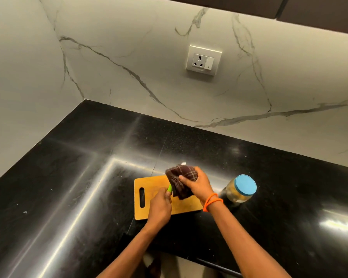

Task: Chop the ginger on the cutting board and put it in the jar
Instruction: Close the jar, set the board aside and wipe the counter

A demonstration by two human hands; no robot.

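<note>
Two bare forearms reach in from the bottom edge over a black polished counter [68, 177]. At the left hand [160, 205] the fingers are curled tight around a green knife handle [169, 188], of which only a short stub shows above the fist; the blade runs up into a dark checked cloth [179, 180] and is hidden by it. At the right hand [197, 184] the fingers and thumb are bent and pinch that cloth, bunched over the place where the blade would be. An orange thread band [212, 202] circles the right wrist.

Both hands are above a wooden cutting board [149, 183] with a slot handle at its left end; the board lies flat on the counter. Its visible surface shows no ginger pieces that can be made out, and the part under the hands and cloth is hidden.

Just right of the board, beside the right wrist, a clear jar [236, 195] stands on the counter with a blue lid [246, 185] on top. Pale yellowish contents show through the glass, too blurred to name.

Behind the counter rises a white marble-look wall [129, 57] with grey veins, and a white socket with a switch [203, 60] is set into it above the board. A dark cupboard edge [289, 9] crosses the top right corner.
</note>
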